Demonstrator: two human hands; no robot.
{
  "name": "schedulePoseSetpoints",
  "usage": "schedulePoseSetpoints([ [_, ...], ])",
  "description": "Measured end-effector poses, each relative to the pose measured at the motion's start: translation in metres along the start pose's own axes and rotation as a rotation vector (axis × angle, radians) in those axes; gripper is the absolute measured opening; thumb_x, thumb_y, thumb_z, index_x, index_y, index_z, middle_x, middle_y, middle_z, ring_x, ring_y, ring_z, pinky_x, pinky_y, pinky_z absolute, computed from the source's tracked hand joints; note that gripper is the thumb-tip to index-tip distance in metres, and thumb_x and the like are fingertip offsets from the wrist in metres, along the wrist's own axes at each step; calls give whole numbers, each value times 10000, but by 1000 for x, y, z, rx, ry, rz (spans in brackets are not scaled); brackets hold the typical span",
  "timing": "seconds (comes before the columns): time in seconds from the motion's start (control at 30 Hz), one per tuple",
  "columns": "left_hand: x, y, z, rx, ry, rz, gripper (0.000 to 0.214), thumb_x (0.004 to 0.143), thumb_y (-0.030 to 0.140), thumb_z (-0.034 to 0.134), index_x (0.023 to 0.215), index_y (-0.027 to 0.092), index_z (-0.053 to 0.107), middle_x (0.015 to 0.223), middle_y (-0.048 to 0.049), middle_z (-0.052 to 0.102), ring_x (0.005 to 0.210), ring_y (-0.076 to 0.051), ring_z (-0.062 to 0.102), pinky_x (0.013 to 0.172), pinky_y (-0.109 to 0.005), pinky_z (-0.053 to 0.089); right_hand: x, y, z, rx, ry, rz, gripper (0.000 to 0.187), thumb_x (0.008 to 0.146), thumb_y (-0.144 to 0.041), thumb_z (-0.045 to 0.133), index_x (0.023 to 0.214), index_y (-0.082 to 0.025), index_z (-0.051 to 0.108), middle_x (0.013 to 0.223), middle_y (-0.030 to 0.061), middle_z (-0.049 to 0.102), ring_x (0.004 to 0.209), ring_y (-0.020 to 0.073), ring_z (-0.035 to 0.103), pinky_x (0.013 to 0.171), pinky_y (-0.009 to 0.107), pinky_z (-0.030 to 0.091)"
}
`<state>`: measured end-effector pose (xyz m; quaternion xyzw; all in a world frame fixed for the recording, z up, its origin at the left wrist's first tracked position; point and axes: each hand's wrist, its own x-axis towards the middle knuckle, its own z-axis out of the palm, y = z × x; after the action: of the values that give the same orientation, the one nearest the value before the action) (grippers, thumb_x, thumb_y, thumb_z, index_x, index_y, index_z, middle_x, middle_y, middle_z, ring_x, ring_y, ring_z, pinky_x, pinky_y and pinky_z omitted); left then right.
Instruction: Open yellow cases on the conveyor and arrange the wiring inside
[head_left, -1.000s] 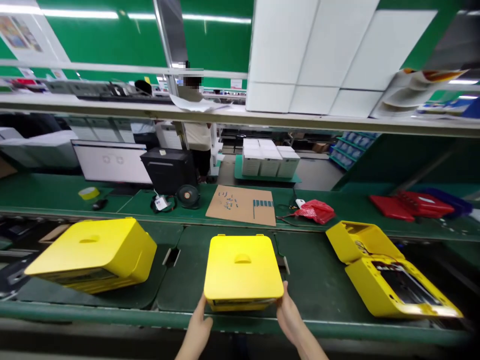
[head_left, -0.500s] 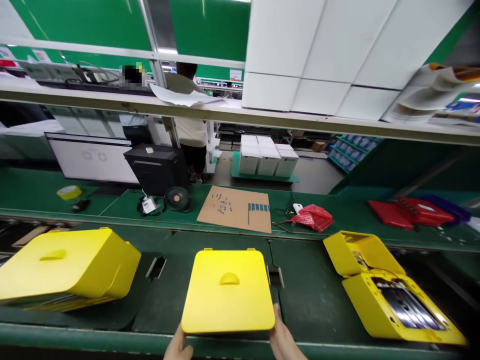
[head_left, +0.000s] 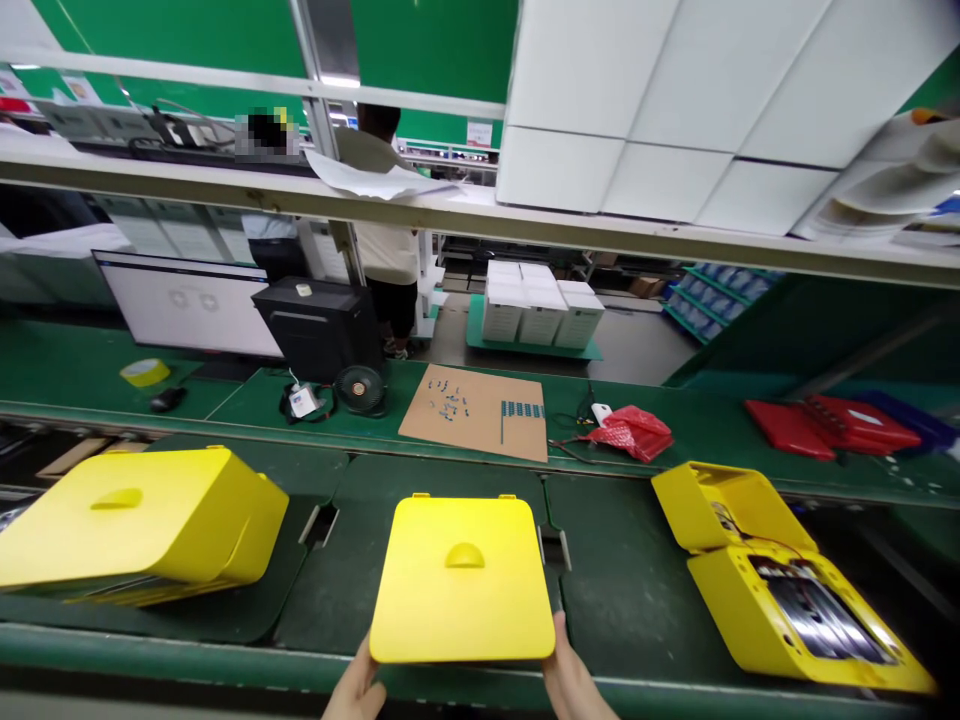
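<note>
A yellow box (head_left: pixel 463 605) with a flat, rounded-corner lid and a small half-moon grip lies in front of me on the green work line. Its lid faces me, and two hinge tabs show at its far edge. My left hand (head_left: pixel 355 690) grips its near left corner, with the thumb in sight and the other fingers mostly hidden beneath. At the near right corner, my right hand (head_left: pixel 574 680) is pressed to the side of the box, its fingers partly hidden.
Another yellow box (head_left: pixel 180 520) stands tilted at left. An opened yellow box (head_left: pixel 750 590) with metallic parts inside lies at right. Behind are a cardboard sheet (head_left: pixel 472 440) with small parts, a fan (head_left: pixel 360 390), a monitor (head_left: pixel 187 305) and a red bag (head_left: pixel 634 432). A person (head_left: pixel 382 250) stands beyond the shelf.
The view has shifted slightly, so the surroundings sit a little differently in the picture. Both hands stay at the near corners of the yellow box, which shows no clear movement on the line.
</note>
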<state>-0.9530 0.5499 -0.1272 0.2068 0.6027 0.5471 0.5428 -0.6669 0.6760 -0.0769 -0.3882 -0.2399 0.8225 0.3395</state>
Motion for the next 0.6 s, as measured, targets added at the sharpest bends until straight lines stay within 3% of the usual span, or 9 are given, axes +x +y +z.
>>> schedulePoseSetpoints([
  [0.07,1,21,3,-55,64,-25,452,690,342,643,1126,222,641,1286,-34,598,1335,-298,378,1177,-460,188,5,-1,-3,0,2,-3,660,746,-718,506,1164,-225,640,1281,66,597,1369,232,340,1183,415,209],
  [0.17,8,49,18,-248,123,-108,464,822,516,518,1165,220,613,1283,-48,601,1317,-258,412,1159,-443,266,15,-2,-2,11,32,53,689,706,-738,527,1109,-197,671,1213,87,641,1339,251,388,1176,432,218],
  [0.27,20,58,34,-379,167,-177,439,853,470,493,1096,136,642,1176,-118,661,1288,-267,449,1150,-455,286,22,-3,7,42,31,65,671,734,-714,522,1135,-192,654,1202,85,647,1321,244,416,1162,435,253],
  [0.33,26,55,40,-401,206,-159,386,846,401,511,1085,127,643,1145,-111,678,1287,-262,450,1158,-458,267,22,-4,13,52,7,19,635,757,-682,532,1157,-201,639,1224,78,635,1317,233,422,1153,426,275],
  [0.47,25,45,43,-400,223,-122,303,805,259,542,1063,147,653,1106,-80,698,1250,-245,495,1165,-450,249,18,-5,16,41,12,-9,648,738,-687,553,1144,-191,647,1214,87,640,1298,235,447,1141,413,301],
  [0.6,21,47,46,-388,218,-111,276,825,297,532,994,139,682,1044,-101,716,1136,-253,591,1109,-445,363,16,-2,12,31,47,-31,640,757,-682,534,1155,-192,638,1232,81,629,1301,230,445,1134,410,322],
])
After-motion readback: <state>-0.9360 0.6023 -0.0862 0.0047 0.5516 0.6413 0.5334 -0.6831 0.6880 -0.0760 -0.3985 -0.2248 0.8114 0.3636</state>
